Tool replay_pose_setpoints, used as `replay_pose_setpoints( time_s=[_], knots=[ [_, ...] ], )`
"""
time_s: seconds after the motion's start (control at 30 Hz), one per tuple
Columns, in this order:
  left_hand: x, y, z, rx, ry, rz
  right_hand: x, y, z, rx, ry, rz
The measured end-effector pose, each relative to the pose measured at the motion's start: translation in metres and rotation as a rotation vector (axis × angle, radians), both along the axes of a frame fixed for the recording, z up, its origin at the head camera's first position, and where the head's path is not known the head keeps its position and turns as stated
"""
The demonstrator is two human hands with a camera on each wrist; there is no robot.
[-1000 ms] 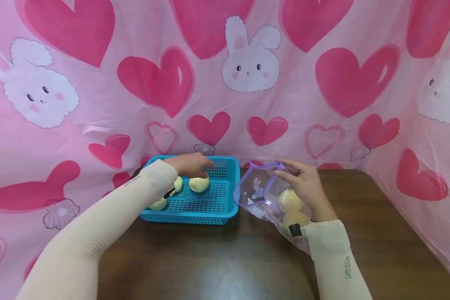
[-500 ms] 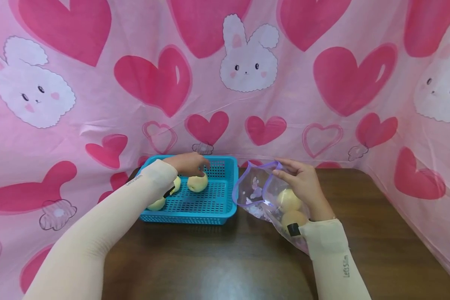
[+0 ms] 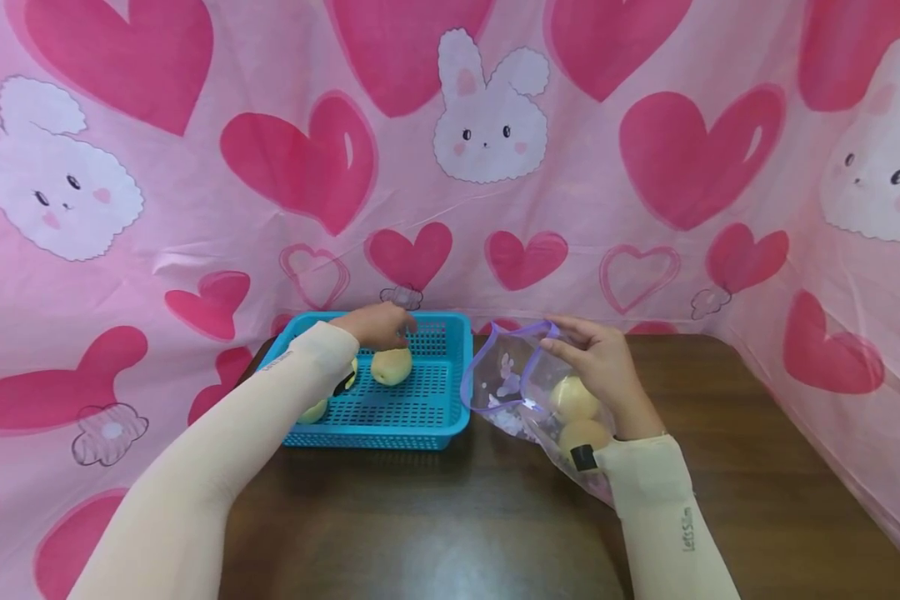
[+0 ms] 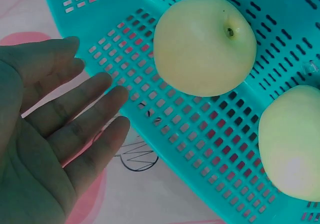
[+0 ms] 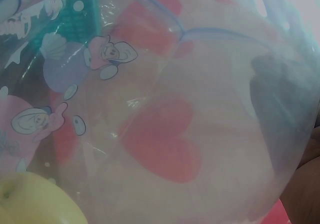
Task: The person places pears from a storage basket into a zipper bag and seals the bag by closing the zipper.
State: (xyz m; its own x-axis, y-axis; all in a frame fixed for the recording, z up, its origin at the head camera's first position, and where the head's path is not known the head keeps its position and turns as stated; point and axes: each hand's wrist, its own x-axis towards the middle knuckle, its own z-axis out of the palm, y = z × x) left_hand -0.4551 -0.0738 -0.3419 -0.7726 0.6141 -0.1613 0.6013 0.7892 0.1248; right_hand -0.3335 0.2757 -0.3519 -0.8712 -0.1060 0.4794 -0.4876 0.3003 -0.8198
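Note:
My left hand [image 3: 381,326] hovers over the far part of a blue perforated basket [image 3: 435,417], just above a pale yellow round fruit [image 3: 392,367]. In the left wrist view this hand [image 4: 75,114] is flat with straight fingers and holds nothing; two yellow fruits [image 4: 205,46] [image 4: 292,144] lie beside it in the basket [image 4: 165,124]. Another fruit [image 3: 315,410] peeks out beside my forearm. My right hand [image 3: 600,362] pinches the purple-rimmed mouth of a clear printed zip bag [image 3: 506,379] holding two yellow fruits [image 3: 573,398] [image 3: 583,435]. The bag [image 5: 165,134] fills the right wrist view, with a fruit [image 5: 35,204] at the lower left.
Basket and bag sit at the back of a dark wooden table [image 3: 457,517]. A pink cloth with hearts and rabbits [image 3: 487,167] hangs close behind and along both sides, boxing the table in.
Almost nothing: both hands keep their places, the left above the fruit in the basket, the right on the bag's mouth. The head view has drifted slightly.

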Motion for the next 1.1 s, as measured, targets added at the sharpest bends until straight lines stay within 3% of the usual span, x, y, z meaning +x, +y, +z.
replay_pose_setpoints(
  time_s=[0.33, 0.6, 0.73, 1.1],
  knots=[
    [-0.002, 0.005, -0.013, -0.056, -0.054, 0.050, 0.002, 0.000, 0.000, 0.023, -0.024, -0.039],
    [-0.012, 0.001, -0.028, -0.111, -0.062, 0.083, 0.005, -0.001, -0.001, 0.033, 0.003, -0.048],
    [-0.015, 0.001, -0.030, -0.124, -0.051, 0.091, 0.005, 0.000, -0.001, 0.036, 0.006, -0.056],
    [-0.021, 0.000, -0.034, -0.196, -0.091, 0.200, 0.006, -0.001, 0.001, 0.025, -0.019, -0.059]
  ],
)
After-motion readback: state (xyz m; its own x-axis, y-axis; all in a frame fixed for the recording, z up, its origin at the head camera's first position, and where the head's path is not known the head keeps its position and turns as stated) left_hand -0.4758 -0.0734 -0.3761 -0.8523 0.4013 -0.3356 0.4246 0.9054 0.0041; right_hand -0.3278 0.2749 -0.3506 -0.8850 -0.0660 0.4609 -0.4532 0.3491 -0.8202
